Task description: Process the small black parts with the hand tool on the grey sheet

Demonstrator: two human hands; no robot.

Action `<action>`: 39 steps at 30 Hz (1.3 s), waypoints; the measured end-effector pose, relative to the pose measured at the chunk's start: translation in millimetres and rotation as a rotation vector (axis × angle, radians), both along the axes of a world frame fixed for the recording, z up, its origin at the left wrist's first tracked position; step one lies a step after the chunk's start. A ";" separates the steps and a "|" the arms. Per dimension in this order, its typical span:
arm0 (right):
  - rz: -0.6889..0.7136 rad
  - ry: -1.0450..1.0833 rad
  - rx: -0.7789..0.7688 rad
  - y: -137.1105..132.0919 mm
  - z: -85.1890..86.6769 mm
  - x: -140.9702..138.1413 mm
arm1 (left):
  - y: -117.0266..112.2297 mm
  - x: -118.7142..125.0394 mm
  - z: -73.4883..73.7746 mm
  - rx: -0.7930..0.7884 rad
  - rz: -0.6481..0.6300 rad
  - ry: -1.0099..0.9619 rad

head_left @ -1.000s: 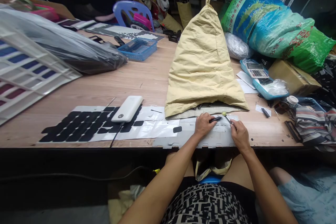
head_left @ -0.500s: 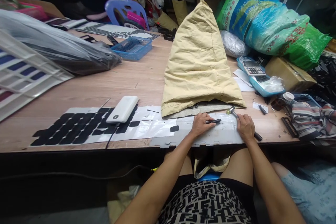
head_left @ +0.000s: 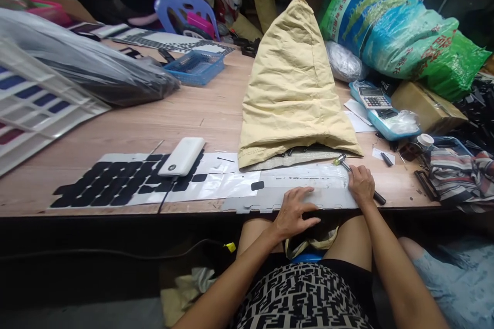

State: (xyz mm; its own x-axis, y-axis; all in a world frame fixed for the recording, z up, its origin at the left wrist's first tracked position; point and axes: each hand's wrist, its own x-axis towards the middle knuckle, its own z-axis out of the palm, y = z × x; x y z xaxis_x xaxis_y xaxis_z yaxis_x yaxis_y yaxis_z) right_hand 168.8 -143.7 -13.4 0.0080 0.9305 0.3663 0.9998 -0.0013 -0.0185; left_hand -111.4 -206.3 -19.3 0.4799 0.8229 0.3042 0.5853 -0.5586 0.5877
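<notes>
My left hand [head_left: 295, 209] hovers at the near table edge with fingers spread, over the front of a grey foam mat [head_left: 278, 196]; it holds nothing. My right hand [head_left: 362, 184] is closed round the black handle of a small hammer [head_left: 341, 161], whose metal head lies on the table just beyond my fingers. A clear plastic sheet [head_left: 309, 177] lies on the mat between my hands. Directly behind stands a tall tan cloth sack [head_left: 295, 82].
A white power bank [head_left: 182, 156] rests on a sheet of black die-cut pieces [head_left: 116, 185] to the left. Blue basket [head_left: 196, 67], dark plastic bag [head_left: 96, 74] and colour swatch cards [head_left: 34, 108] lie further left. A calculator tray [head_left: 380, 108], a cardboard box and a green woven sack [head_left: 393, 25] crowd the right.
My left hand let go of the thin black piece it was holding on the sheet and drew back to the table edge, fingers opening. My right hand lowered the hammer and stayed put.
</notes>
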 end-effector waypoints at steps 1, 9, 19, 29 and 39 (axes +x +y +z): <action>0.005 -0.001 0.002 0.2 -0.4 0.2 | 11.2 -0.8 2.9 -0.013 0.062 -0.028; 0.004 -0.009 0.019 -0.4 -1.6 0.4 | 133.5 -5.9 15.7 -0.167 0.716 0.129; 0.004 0.001 0.011 -1.2 -1.1 -0.5 | 152.2 -8.1 14.1 -0.212 0.744 0.256; 0.008 0.002 0.030 -1.8 -3.2 0.4 | 95.6 15.5 -6.9 -0.076 0.270 0.035; 0.080 0.366 0.035 -7.5 8.4 -5.7 | 102.3 18.6 -17.0 -0.070 0.257 -0.013</action>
State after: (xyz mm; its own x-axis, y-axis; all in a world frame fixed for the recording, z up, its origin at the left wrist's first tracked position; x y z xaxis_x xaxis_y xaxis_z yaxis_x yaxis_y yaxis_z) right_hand 163.1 -151.2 -5.1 0.0716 0.9205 0.3843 0.9240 0.0839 -0.3730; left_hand -92.8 -103.9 -36.3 0.2491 0.9365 0.2467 0.6947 -0.3503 0.6282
